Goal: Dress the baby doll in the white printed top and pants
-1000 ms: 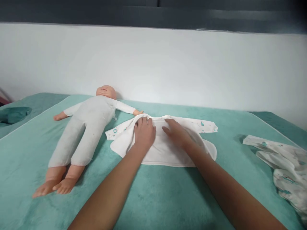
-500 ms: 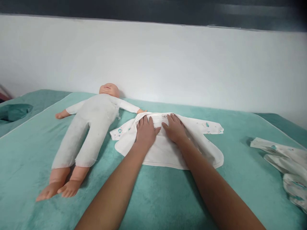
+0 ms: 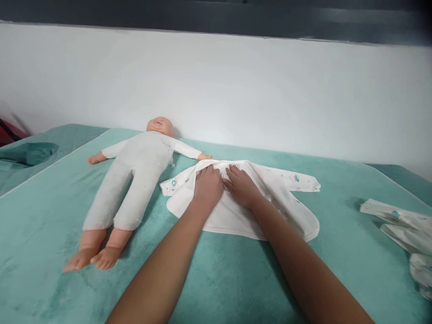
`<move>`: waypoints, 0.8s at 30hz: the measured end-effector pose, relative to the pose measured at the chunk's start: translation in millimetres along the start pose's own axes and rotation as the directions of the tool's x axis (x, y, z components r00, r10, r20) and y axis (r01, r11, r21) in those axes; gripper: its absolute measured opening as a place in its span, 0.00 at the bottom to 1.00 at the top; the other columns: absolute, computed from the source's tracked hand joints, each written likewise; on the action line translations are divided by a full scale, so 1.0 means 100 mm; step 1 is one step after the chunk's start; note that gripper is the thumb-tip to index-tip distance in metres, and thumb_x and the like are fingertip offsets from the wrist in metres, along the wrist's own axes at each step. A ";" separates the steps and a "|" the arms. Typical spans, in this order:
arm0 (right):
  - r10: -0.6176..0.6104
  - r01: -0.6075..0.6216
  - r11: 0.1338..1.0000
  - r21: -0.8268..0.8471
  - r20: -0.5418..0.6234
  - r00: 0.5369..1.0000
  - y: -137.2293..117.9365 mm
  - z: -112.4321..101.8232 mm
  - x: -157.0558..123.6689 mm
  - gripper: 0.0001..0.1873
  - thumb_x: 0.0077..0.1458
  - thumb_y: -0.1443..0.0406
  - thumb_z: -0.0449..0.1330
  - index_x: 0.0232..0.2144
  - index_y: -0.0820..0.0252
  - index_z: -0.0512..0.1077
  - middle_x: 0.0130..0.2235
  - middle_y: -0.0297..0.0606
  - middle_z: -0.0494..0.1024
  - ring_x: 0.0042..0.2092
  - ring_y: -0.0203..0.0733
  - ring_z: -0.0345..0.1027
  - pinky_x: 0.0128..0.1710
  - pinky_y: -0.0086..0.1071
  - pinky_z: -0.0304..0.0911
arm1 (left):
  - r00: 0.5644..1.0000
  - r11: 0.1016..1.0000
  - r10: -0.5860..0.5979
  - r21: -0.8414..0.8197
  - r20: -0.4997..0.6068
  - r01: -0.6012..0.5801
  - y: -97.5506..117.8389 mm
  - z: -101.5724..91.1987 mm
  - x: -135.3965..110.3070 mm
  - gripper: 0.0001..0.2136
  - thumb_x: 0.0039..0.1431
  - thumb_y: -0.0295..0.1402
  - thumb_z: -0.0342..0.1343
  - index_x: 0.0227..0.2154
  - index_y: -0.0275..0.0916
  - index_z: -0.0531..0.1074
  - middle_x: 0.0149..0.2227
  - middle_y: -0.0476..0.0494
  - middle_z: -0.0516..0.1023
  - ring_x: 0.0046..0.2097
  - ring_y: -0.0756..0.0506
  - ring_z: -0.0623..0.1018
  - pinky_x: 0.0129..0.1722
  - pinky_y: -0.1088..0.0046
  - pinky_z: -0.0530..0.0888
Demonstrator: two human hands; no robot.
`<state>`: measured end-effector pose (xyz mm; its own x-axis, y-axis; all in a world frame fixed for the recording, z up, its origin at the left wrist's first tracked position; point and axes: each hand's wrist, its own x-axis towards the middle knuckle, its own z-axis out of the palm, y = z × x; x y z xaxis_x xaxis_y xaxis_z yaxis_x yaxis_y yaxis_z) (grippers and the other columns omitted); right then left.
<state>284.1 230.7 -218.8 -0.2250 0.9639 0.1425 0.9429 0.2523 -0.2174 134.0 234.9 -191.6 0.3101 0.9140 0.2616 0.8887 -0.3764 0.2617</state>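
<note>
A white baby shirt with small teal prints on its sleeves lies spread on the green cover, its front open and the inside facing up. My left hand presses on the cloth just below the collar, fingers close together and slightly bent. Beside it my right hand rests palm down on the inner back of the shirt, fingers stretched out and partly over the neck label. A baby doll with a white cloth body lies face up to the left, its near hand touching or almost touching the shirt's collar.
Crumpled white printed baby clothing lies at the right edge. The green cover stretches beneath everything, up to a white wall behind. A dark red object shows at the far left.
My left hand's fingers have drawn closer together and bent. My right hand has shifted slightly down and left on the shirt, nearer the left one. The view has turned slightly left.
</note>
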 end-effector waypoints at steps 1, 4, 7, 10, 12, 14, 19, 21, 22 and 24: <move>0.000 0.000 1.000 0.004 0.024 1.000 -0.01 -0.01 0.00 0.30 0.68 0.56 0.40 0.64 0.68 0.56 0.68 0.52 0.52 0.70 0.53 0.41 0.65 0.48 0.45 | 1.000 1.000 -0.019 -0.014 -0.004 0.019 -0.02 -0.08 -0.01 0.14 0.65 0.29 0.42 0.45 0.38 0.73 0.51 0.36 0.74 0.55 0.38 0.71 0.52 0.59 0.69; 0.010 -0.010 1.000 0.000 0.071 0.997 0.01 -0.04 0.00 0.32 0.67 0.55 0.40 0.65 0.69 0.54 0.69 0.51 0.51 0.70 0.51 0.38 0.66 0.47 0.43 | 0.990 0.991 -0.128 0.036 -0.064 0.131 -0.16 -0.36 -0.07 0.16 0.63 0.25 0.42 0.49 0.42 0.71 0.50 0.39 0.75 0.52 0.40 0.72 0.46 0.64 0.72; 0.001 -0.001 1.000 -0.005 0.079 0.997 0.01 -0.05 -0.01 0.34 0.67 0.53 0.39 0.66 0.71 0.53 0.69 0.51 0.50 0.71 0.50 0.36 0.66 0.46 0.42 | 0.970 0.952 -0.228 0.191 -0.080 0.240 -0.40 -0.57 -0.11 0.15 0.61 0.25 0.45 0.46 0.40 0.72 0.48 0.37 0.74 0.51 0.37 0.72 0.42 0.63 0.73; -0.022 0.021 1.000 0.013 0.097 0.995 -0.05 -0.07 -0.03 0.35 0.67 0.52 0.39 0.67 0.70 0.51 0.69 0.49 0.50 0.71 0.50 0.37 0.67 0.46 0.42 | 0.948 0.921 -0.314 0.256 0.038 0.295 -0.60 -0.63 -0.11 0.13 0.59 0.25 0.46 0.41 0.38 0.74 0.45 0.35 0.75 0.49 0.35 0.74 0.40 0.62 0.73; -0.046 0.043 0.999 0.028 0.118 0.992 -0.10 -0.08 -0.05 0.35 0.67 0.52 0.39 0.67 0.69 0.50 0.69 0.47 0.50 0.70 0.49 0.39 0.67 0.47 0.41 | 0.939 0.925 -0.331 0.228 0.093 0.304 -0.67 -0.61 -0.09 0.14 0.59 0.24 0.45 0.39 0.39 0.75 0.44 0.37 0.76 0.47 0.37 0.75 0.40 0.62 0.72; -0.061 0.057 0.998 0.039 0.131 0.989 -0.13 -0.09 -0.06 0.35 0.67 0.52 0.39 0.67 0.69 0.50 0.70 0.47 0.49 0.70 0.49 0.39 0.67 0.47 0.41 | 0.947 0.933 -0.319 0.185 0.026 0.309 -0.68 -0.58 -0.07 0.15 0.59 0.23 0.44 0.39 0.40 0.75 0.43 0.39 0.77 0.46 0.38 0.76 0.40 0.63 0.72; -0.071 0.065 0.997 0.048 0.137 0.988 -0.13 -0.07 -0.04 0.36 0.66 0.51 0.41 0.67 0.71 0.51 0.69 0.49 0.51 0.70 0.50 0.40 0.67 0.45 0.41 | 0.911 0.936 -0.273 0.131 -0.310 0.326 -0.65 -0.56 -0.06 0.16 0.59 0.22 0.44 0.45 0.39 0.71 0.45 0.38 0.74 0.47 0.38 0.74 0.38 0.65 0.72; -0.091 0.086 0.995 0.046 0.129 0.987 -0.12 -0.05 -0.03 0.35 0.66 0.51 0.40 0.66 0.69 0.53 0.69 0.48 0.52 0.70 0.51 0.40 0.67 0.47 0.42 | 0.907 0.941 -0.257 0.126 -0.333 0.313 -0.63 -0.56 -0.06 0.17 0.57 0.21 0.46 0.46 0.39 0.70 0.46 0.38 0.73 0.48 0.38 0.72 0.39 0.65 0.71; -0.104 0.100 0.994 0.042 0.123 0.987 -0.11 -0.04 -0.02 0.35 0.66 0.51 0.40 0.66 0.68 0.53 0.69 0.48 0.52 0.70 0.51 0.41 0.66 0.47 0.43 | 0.911 0.946 -0.243 0.127 -0.333 0.298 -0.61 -0.55 -0.06 0.17 0.56 0.21 0.47 0.47 0.39 0.70 0.46 0.37 0.73 0.49 0.37 0.72 0.41 0.64 0.71; -0.131 0.129 0.991 0.028 0.120 0.984 -0.11 -0.02 0.00 0.35 0.66 0.50 0.40 0.66 0.67 0.54 0.69 0.48 0.53 0.70 0.52 0.40 0.66 0.49 0.43 | 0.925 0.961 -0.197 0.121 -0.325 0.247 -0.56 -0.53 -0.06 0.16 0.57 0.21 0.47 0.46 0.39 0.71 0.46 0.37 0.73 0.50 0.37 0.71 0.44 0.63 0.70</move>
<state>274.3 227.3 -214.5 -0.3747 0.9257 0.0524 0.8988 0.3765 -0.2243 64.6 242.0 -158.3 0.0020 0.8704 0.4924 0.9720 -0.1173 0.2035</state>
